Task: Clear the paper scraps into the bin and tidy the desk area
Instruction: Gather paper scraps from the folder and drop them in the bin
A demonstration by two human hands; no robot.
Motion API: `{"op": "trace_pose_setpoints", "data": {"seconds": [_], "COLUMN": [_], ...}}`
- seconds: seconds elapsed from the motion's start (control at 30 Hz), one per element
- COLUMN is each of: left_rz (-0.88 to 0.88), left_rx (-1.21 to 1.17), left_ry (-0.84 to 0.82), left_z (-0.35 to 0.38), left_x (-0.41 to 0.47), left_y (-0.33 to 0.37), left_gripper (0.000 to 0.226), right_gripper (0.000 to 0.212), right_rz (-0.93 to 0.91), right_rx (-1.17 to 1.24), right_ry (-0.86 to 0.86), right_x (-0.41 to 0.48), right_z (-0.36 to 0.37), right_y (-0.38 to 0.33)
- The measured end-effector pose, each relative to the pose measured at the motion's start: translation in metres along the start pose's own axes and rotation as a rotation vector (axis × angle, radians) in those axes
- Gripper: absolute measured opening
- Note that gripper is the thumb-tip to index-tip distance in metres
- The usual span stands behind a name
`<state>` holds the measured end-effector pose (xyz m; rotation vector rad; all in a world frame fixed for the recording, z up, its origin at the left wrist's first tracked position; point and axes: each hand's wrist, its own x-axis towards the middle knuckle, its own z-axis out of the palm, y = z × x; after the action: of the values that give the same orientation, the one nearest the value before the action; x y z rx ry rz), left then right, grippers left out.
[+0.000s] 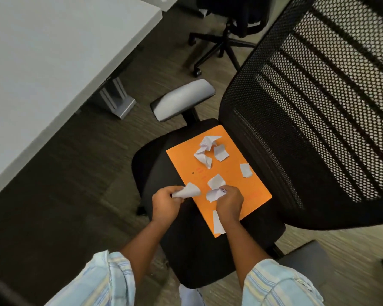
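An orange folder lies on the black seat of an office chair. Several white paper scraps are scattered on it, some crumpled. My left hand is closed around one curled scrap at the folder's left edge. My right hand pinches a crumpled scrap on the folder's near part. A flat scrap lies just beyond my right hand, and a long strip lies under my right wrist. No bin is in view.
The chair's black mesh back rises at the right, its grey armrest at the left. A grey desk fills the upper left, with its leg on the wood-look floor. Another chair's wheeled base stands behind.
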<state>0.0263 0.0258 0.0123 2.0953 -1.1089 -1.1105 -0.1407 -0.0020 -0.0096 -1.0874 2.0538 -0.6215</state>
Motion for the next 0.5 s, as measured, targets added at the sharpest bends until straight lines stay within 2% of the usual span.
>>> {"op": "trace_pose_setpoints", "data": {"seconds": [0.17,0.33,0.5], "left_rz": [-0.086,-0.159,-0.28], "left_rx": [-0.036,-0.05,-0.174], "left_ry": [0.07,0.157,0.298], "left_z": [-0.033,-0.072,-0.108], "left_x": [-0.032,-0.064,-0.104], "left_y": [-0.013,-0.035,-0.071], "left_gripper": [0.032,0.033,0.035], "right_gripper": [0.022,0.029,0.031], "right_rz": [0.041,-0.074,-0.188], "right_rx": [0.145,-0.035,-0.148], "right_ry": [-0.076,-0.283,-0.438], "right_x": [-0.042,-0.085,-0.13], "right_z": [0.017,0.031,0.06], "right_y": [-0.022,-0.033,-0.043]}}
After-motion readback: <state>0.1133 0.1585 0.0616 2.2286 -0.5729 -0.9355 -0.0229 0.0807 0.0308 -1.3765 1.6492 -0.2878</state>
